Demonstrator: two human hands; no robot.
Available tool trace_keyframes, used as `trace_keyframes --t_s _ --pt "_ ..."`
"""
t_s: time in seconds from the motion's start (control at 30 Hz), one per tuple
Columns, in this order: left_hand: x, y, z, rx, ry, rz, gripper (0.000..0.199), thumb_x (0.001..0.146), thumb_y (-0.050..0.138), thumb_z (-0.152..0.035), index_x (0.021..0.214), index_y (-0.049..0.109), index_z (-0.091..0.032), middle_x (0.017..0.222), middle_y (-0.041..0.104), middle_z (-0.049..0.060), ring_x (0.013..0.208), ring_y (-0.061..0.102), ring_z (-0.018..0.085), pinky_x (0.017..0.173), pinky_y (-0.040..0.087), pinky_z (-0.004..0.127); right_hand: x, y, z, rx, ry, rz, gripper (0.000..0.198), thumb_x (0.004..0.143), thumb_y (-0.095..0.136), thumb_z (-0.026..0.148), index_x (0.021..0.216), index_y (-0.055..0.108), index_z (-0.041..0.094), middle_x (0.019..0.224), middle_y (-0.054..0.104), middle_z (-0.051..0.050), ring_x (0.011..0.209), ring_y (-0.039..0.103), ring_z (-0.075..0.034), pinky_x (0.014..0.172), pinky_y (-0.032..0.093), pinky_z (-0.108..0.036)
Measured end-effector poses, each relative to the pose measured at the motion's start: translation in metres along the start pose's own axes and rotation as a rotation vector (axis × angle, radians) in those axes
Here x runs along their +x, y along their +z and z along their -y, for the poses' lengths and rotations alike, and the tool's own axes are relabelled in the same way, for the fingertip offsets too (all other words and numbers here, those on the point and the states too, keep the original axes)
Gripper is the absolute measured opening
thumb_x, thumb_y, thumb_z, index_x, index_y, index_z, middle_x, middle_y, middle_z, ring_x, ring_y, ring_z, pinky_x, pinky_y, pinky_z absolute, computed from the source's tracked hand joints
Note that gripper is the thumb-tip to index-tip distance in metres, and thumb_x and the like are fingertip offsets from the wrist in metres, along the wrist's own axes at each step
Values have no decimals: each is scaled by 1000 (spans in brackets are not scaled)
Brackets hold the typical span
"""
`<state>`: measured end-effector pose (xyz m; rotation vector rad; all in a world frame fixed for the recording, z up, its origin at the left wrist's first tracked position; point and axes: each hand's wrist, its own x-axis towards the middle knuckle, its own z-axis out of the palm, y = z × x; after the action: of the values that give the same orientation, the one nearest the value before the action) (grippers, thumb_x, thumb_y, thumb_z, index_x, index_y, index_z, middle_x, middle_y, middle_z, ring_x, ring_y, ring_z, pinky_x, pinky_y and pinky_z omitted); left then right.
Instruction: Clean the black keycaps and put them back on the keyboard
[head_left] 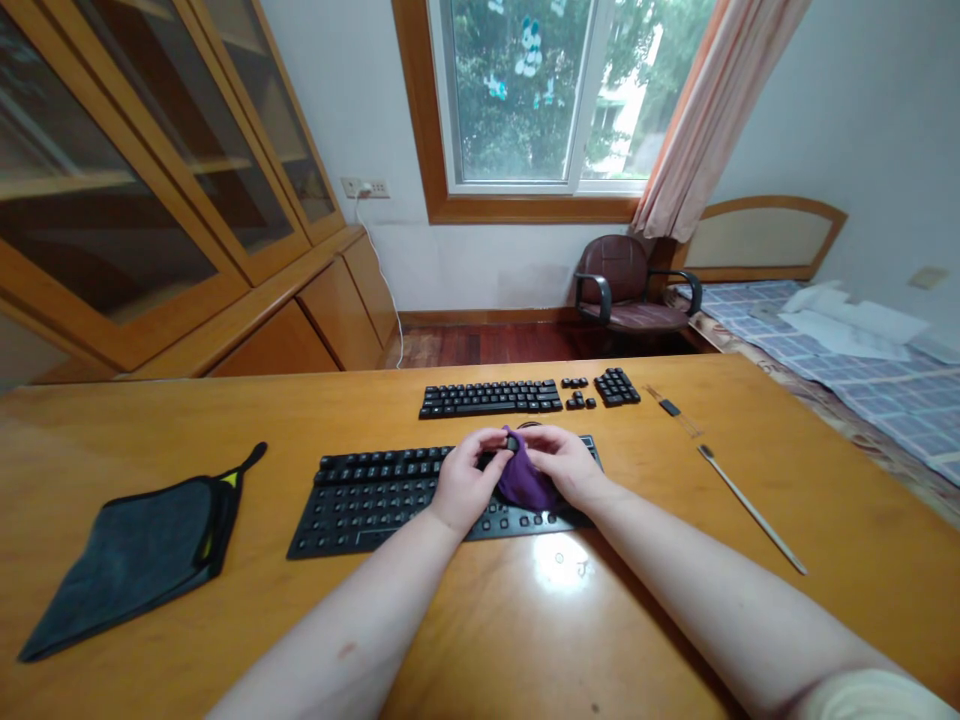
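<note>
Wooden desk [495,640] beneath purple cloth [527,487], dark keycap [512,442] partly inside.

cloth [142,545] left of keyboard [390,500] | keycaps [491,397] behind | brush [754,511] right | all on desk [480,640]

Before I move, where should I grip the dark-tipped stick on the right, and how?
Probably pinch the dark-tipped stick by its near end, from the near side: it lies flat and slender, its dark tip pointing away from you.

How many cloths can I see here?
2: a folded grey cloth lies on the desk, left of the keyboard, and a purple cloth is held between the left hand and right hand. More could be hidden.
</note>
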<state>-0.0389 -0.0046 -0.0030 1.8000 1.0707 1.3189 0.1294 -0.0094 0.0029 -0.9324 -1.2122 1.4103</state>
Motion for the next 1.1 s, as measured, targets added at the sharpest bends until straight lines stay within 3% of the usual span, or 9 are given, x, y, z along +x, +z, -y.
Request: trace_keyframes --t_s 0.17,0.47,0.6,0.77,0.93,1.1 --pt "-1 -1 0 50 -1 0 13 78 61 -25 89 65 -19 89 69 5 86 65 19 84 53 35 -2 0 5 -160 -145 -42 21 64 73 28 85 72 24 88 65 -3 84 60 -18 81 46 -34" --pt "-3 0 -1 -9 7 9 13 76 62 -21 87 69 -19 91 71 5 91 66 20 88 51 36 -4 -2 1 -249 -226 -144 4 65 71 25 67 70 22 72 67 -3 70 61 -17 72 49 -31" --pt "-2 0 0 35 0 -1 15 77 61 -22 89 70 -20 94 71 5 92 66 19 90 50 35 -2 -2 -3 -289 -241 -178 7 67 69 27 69 71 20 72 68 -3 69 62 -17 71 49 -30" --pt "0 -2 -7 89 30 -10 16 78 61 -19 90 71 -22 93 71 4 90 66 18 89 51 34 -4 1 -3 -371 -276 -120 21 68 69 24 89 72 24 84 69 -3 79 63 -18 75 50 -31" --pt "0 -2 -9 70 17 1 17 77 61 -19 90 71 -22 93 72 4 89 66 18 88 51 34 -5 0 -3 -395 -295 -218 6 70 67 23 71 72 22 74 69 -3 70 63 -17 71 50 -30" --pt "-1 0 -5 76 38 8 26 70 69 -22 96 69 -21 96 70 5 91 65 20 89 50 35 -5 1 -4 -381 -303 -250 6 70 65 23 72 71 22 73 69 -3 71 63 -17 70 50 -30"
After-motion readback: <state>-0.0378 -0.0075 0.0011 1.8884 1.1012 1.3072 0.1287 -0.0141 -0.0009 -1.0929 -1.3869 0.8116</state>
